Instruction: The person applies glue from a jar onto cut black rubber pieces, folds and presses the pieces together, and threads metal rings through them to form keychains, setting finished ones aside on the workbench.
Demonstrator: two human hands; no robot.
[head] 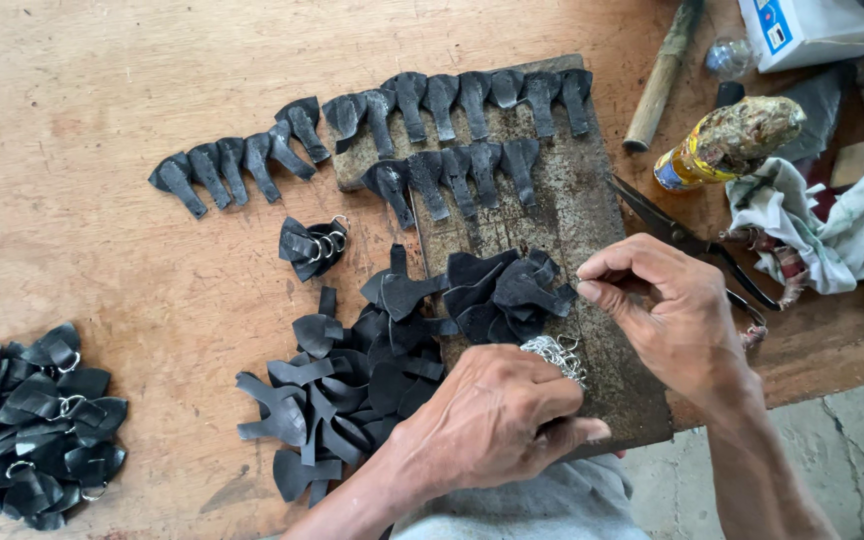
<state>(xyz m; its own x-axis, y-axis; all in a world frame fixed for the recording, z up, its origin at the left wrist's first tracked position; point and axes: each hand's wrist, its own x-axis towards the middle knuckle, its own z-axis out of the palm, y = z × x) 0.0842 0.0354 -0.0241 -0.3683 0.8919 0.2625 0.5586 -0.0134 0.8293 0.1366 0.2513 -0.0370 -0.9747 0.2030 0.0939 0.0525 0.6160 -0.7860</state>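
Note:
My left hand (492, 420) is closed around a bunch of small metal rings (557, 357), just below a heap of black leather cut-outs (392, 350). My right hand (667, 315) hovers at the right edge of that heap, thumb and forefinger pinched together by a black piece (527, 285); whether a ring sits between them I cannot tell. Both hands rest over a worn dark board (572, 210) on the wooden table (82, 150).
Black leather tabs lie in rows (392, 120) across the board's top and the table. A pile of ringed pieces (37, 425) sits at the left edge. Scissors (687, 240), a glue bottle (727, 145), a rag (842, 225), a wooden handle (662, 75) and a white box (817, 30) crowd the right.

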